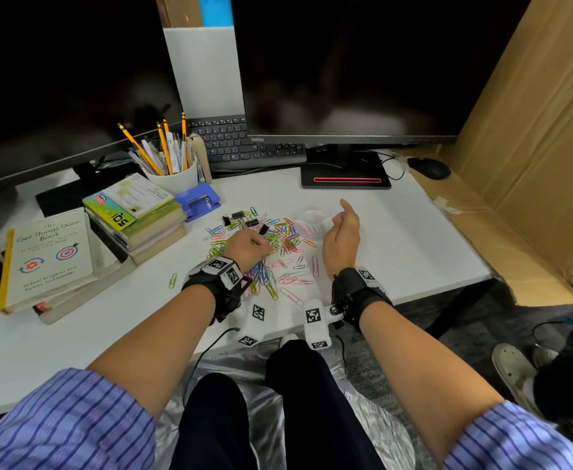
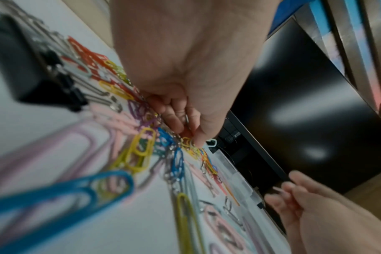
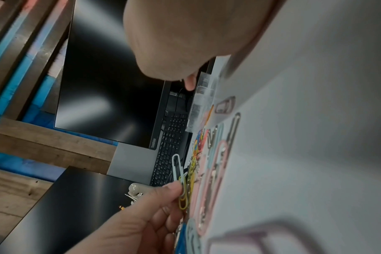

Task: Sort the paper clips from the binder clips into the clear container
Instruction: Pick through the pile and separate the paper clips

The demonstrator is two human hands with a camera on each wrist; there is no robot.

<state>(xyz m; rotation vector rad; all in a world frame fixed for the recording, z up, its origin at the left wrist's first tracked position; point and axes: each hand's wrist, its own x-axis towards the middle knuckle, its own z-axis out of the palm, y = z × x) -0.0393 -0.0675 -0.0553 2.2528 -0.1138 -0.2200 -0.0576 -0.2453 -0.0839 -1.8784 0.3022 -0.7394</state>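
Where the white desk [image 1: 396,239] runs back toward two dark monitors [image 1: 346,62], a black keyboard [image 1: 241,144] sits behind a white cup of pencils [image 1: 173,171], with a blue hole punch [image 1: 198,200] just in front of the cup, stacks of books [image 1: 136,222] to the left, a black mouse [image 1: 429,168] at the far right, and a large sheet of cardboard [image 1: 532,147] leaning along the right side. A scatter of coloured paper clips [image 1: 285,239] lies in the middle of the desk, with a few black binder clips [image 1: 244,218] at its far left edge. The clear container [image 1: 312,223] stands on the desk at the far right edge of the scatter, with some clips visible inside it. The left hand [image 1: 247,247] is down in the pile, its thumb and fingertips pinched on a small bunch of paper clips, a white one and yellow ones among them in the right wrist view. The right hand [image 1: 342,240] hovers just beside the container, on its near right side, with the fingers loosely spread and nothing visible in them.
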